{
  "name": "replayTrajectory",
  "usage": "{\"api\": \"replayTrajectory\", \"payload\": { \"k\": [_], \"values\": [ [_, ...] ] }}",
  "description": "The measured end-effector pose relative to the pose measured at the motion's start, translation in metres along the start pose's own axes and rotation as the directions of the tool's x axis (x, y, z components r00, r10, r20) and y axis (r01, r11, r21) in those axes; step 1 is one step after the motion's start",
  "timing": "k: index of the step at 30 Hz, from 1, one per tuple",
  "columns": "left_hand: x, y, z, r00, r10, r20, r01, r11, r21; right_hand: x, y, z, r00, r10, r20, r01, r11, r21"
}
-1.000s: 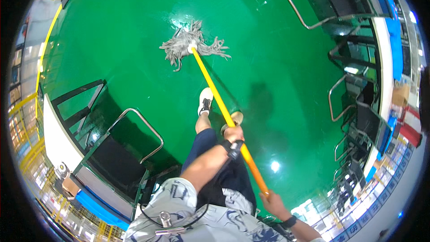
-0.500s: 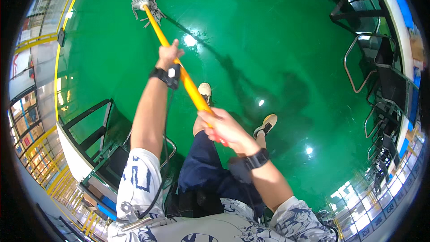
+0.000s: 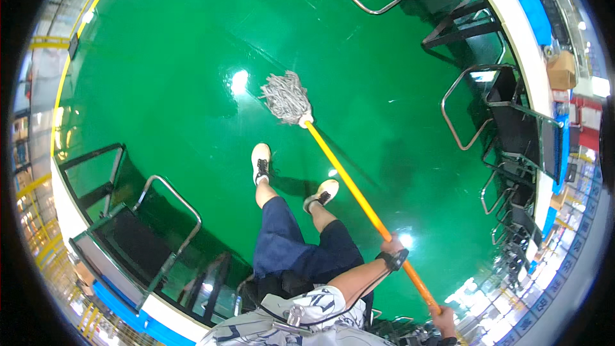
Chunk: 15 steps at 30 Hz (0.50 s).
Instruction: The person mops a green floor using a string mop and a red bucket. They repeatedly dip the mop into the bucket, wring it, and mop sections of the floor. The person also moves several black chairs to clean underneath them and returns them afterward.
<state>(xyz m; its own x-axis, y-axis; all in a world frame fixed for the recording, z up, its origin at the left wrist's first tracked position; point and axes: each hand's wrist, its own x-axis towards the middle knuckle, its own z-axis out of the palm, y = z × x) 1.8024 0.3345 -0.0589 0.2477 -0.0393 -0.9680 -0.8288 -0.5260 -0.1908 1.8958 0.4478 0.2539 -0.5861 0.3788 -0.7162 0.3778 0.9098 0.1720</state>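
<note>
Left hand (image 3: 392,245) closed round the mop (image 3: 349,183) handle, right hand (image 3: 443,320) gripping nearer its top end. Long axis runs diagonally, my hands at lower right, grey strand head (image 3: 286,97) pointing up-left, away from me, on the green floor (image 3: 186,83), beyond my shoes (image 3: 261,160). Floor spreads ahead; black chair (image 3: 516,128) and white-edged desk (image 3: 517,32) bound my right, another chair (image 3: 138,243) my left.

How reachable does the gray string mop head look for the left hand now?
Probably not: the left hand is wrapped around the yellow-orange mop handle, and the gray string mop head lies on the green floor at the handle's far end.
</note>
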Motion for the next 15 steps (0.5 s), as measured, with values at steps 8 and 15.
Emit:
{"api": "replayTrajectory", "payload": {
  "k": [8, 15],
  "values": [
    [-0.032, 0.202, -0.04, 0.949, 0.089, 0.303, 0.069, 0.877, -0.475, 0.051, -0.193, -0.083, 0.867, -0.43, -0.253, 0.154, 0.713, -0.684],
    [0.058, 0.5, -0.306, 0.513, 0.815, 0.27, -0.489, 0.536, -0.688, 0.061, -0.538, -0.024, 0.83, -0.515, -0.213, 0.449, 0.844, -0.294]
  ]
}}
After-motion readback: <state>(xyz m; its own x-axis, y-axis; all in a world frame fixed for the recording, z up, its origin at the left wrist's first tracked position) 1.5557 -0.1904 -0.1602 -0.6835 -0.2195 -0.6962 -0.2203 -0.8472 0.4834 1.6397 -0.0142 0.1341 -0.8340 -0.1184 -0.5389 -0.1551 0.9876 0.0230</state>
